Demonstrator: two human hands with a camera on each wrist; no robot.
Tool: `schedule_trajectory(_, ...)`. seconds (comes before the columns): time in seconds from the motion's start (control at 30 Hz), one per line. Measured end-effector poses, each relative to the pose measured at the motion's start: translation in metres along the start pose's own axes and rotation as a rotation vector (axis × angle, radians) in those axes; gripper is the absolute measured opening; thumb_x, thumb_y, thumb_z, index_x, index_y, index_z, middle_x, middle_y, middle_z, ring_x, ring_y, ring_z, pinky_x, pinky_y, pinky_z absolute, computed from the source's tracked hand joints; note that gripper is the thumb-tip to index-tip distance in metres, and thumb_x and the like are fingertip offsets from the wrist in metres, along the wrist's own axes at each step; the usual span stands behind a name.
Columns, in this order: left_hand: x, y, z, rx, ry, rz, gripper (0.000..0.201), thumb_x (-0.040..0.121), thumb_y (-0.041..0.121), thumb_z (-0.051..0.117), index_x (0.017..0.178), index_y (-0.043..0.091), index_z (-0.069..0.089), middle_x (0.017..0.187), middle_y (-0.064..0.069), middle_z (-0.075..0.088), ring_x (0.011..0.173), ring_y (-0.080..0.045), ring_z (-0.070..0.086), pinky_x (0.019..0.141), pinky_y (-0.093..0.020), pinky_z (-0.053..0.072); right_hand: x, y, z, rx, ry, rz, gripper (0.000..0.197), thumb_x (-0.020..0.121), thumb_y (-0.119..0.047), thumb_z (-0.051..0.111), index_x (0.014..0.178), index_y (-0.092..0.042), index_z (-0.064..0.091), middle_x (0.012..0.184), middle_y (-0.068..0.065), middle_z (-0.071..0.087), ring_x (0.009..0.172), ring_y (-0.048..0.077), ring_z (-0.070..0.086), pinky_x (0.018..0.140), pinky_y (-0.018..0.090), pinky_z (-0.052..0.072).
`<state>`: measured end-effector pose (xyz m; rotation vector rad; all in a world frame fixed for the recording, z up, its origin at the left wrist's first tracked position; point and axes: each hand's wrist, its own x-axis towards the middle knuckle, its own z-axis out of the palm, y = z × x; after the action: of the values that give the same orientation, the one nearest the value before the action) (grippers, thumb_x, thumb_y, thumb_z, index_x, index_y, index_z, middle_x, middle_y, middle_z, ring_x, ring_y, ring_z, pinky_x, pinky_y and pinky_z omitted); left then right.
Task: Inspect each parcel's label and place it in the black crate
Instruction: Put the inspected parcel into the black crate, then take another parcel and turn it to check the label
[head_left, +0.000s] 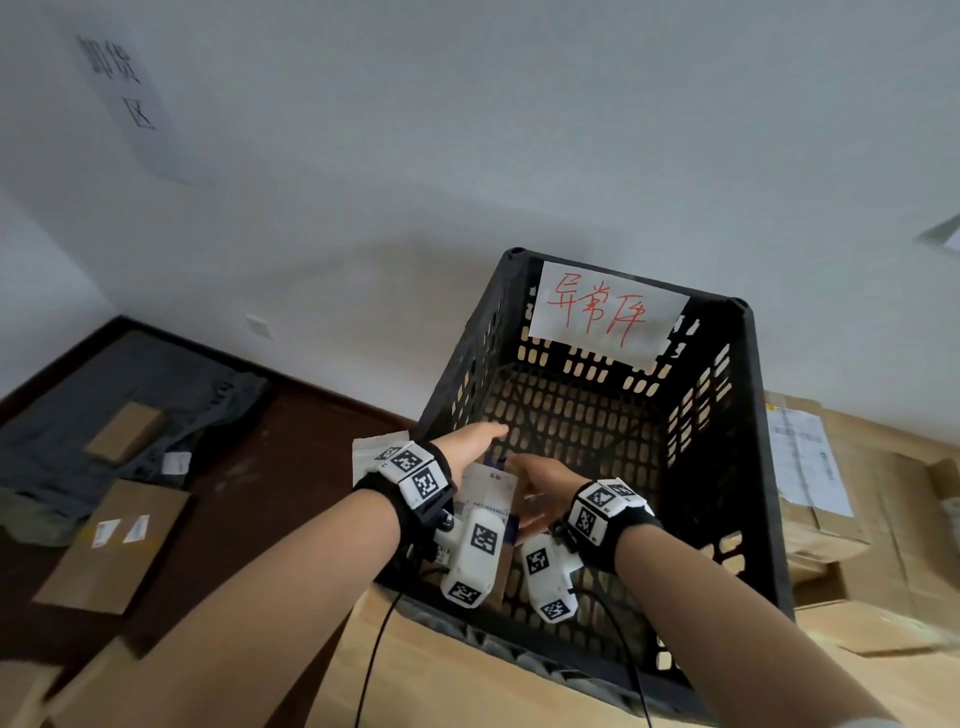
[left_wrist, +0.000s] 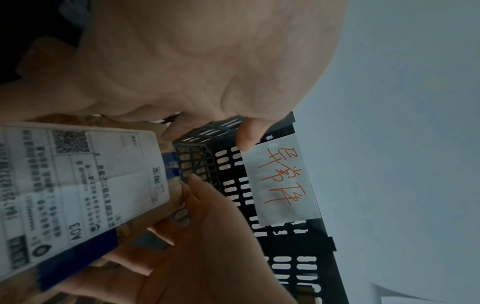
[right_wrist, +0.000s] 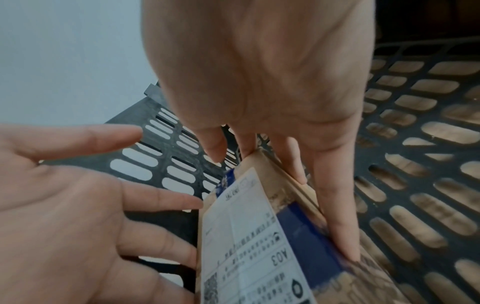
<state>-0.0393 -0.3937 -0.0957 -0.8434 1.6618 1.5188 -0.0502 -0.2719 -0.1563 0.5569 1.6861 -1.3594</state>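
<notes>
The black slotted crate (head_left: 748, 415) (left_wrist: 285, 246) (right_wrist: 166, 224) stands on cartons and carries a paper sign with red characters (head_left: 602, 312) (left_wrist: 280, 181). Nothing lies on its floor. A small brown parcel (head_left: 485, 491) (left_wrist: 78, 185) (right_wrist: 246, 236) with blue tape and a white label marked A03 hangs inside the crate's near left corner. My right hand (head_left: 540, 478) (left_wrist: 197, 236) (right_wrist: 324, 185) holds it, fingers laid along its right side. My left hand (head_left: 472, 441) (left_wrist: 207, 82) (right_wrist: 64, 205) is spread, with fingertips touching the parcel's left edge.
On the dark floor to the left lie a flat carton (head_left: 114, 540) and a small box (head_left: 127, 431) on grey cloth (head_left: 171, 374). More cartons (head_left: 831, 493) sit under and right of the crate. A printed sheet (head_left: 124, 98) hangs on the white wall.
</notes>
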Motion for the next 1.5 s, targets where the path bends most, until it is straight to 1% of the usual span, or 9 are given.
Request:
schedule_trajectory(0.13,-0.001,0.0,-0.001,0.013,0.009,-0.007,0.059,0.093,0.046,0.049,0.139,0.01,0.043,0.132,-0.013,0.055,0.08,-0.024,0.058,0.058,-0.034,0.043,-0.001,0.001,-0.001,0.037,-0.021,0.017,0.03,0.101,-0.037,0.038,0.092,-0.012,0.053,0.104,0.014,0.057,0.12,0.038,0.05,0.099,0.056,0.043)
schedule_trajectory(0.3,-0.006,-0.001,0.001,0.066,0.012,0.005,0.05,0.096,0.043,0.047,0.131,0.007,0.047,0.104,-0.012,0.061,0.074,-0.023,0.056,0.04,-0.027,0.047,-0.011,0.002,-0.006,0.055,0.006,-0.018,0.047,0.099,-0.042,0.04,0.133,-0.01,0.044,0.125,0.017,0.053,0.126,0.04,0.044,0.104,0.054,0.039)
schedule_trajectory(0.5,-0.02,-0.006,0.002,0.017,0.05,0.0,0.038,0.098,0.038,0.044,0.101,0.0,0.052,0.08,-0.014,0.052,0.07,-0.026,0.051,0.056,-0.036,0.039,-0.031,0.001,-0.021,0.145,0.054,-0.099,0.066,0.095,-0.046,0.048,0.146,-0.01,0.027,0.148,0.021,0.033,0.128,0.043,0.042,0.101,0.057,0.041)
schedule_trajectory(0.63,-0.031,-0.007,0.014,0.016,0.084,0.021,0.043,0.099,0.038,0.043,0.126,0.004,0.04,0.101,-0.017,0.055,0.073,-0.027,0.051,0.06,-0.037,0.042,-0.05,0.005,-0.03,0.221,-0.009,-0.153,0.064,0.097,-0.044,0.046,0.146,-0.007,0.027,0.149,0.023,0.031,0.128,0.041,0.044,0.101,0.048,0.041)
schedule_trajectory(0.77,-0.045,0.002,0.043,0.061,0.106,0.078,0.062,0.093,0.048,0.047,0.142,0.012,0.035,0.148,-0.016,0.034,0.125,-0.035,0.044,0.107,-0.052,0.032,-0.08,0.003,-0.051,0.254,-0.068,-0.233,0.057,0.099,-0.042,0.041,0.143,-0.007,0.033,0.145,0.023,0.037,0.127,0.04,0.045,0.102,0.048,0.041)
schedule_trajectory(1.0,-0.089,0.015,0.135,0.049,-0.024,0.221,0.063,0.096,0.044,0.042,0.146,0.009,0.027,0.153,-0.024,0.021,0.142,-0.039,0.018,0.112,-0.053,0.02,-0.148,0.017,-0.121,0.361,-0.153,-0.389,0.047,0.1,-0.038,0.04,0.133,-0.005,0.044,0.133,0.023,0.05,0.112,0.035,0.056,0.092,0.045,0.048)
schedule_trajectory(1.17,-0.104,0.017,0.227,0.075,-0.006,0.344,0.057,0.094,0.041,0.05,0.137,0.006,0.039,0.143,-0.019,0.04,0.134,-0.034,0.037,0.114,-0.048,0.025,-0.187,0.057,-0.194,0.424,-0.2,-0.479,0.034,0.099,-0.035,0.045,0.111,-0.006,0.056,0.105,0.016,0.064,0.091,0.029,0.064,0.084,0.042,0.053)
schedule_trajectory(1.3,-0.108,0.015,0.289,0.105,-0.025,0.411,0.034,0.095,0.035,0.051,0.116,0.008,0.054,0.115,-0.014,0.057,0.104,-0.027,0.056,0.094,-0.034,0.043,-0.204,0.093,-0.257,0.496,-0.129,-0.516,0.029,0.099,-0.031,0.046,0.105,-0.006,0.06,0.104,0.015,0.067,0.092,0.03,0.065,0.082,0.043,0.054)
schedule_trajectory(1.5,-0.091,0.0,0.333,0.152,0.106,0.455,0.047,0.097,0.031,0.047,0.137,0.006,0.045,0.131,-0.01,0.049,0.118,-0.026,0.045,0.1,-0.033,0.033,-0.206,0.139,-0.326,0.471,0.066,-0.467,0.027,0.096,-0.025,0.05,0.111,-0.006,0.061,0.105,0.014,0.067,0.092,0.027,0.064,0.08,0.04,0.056)
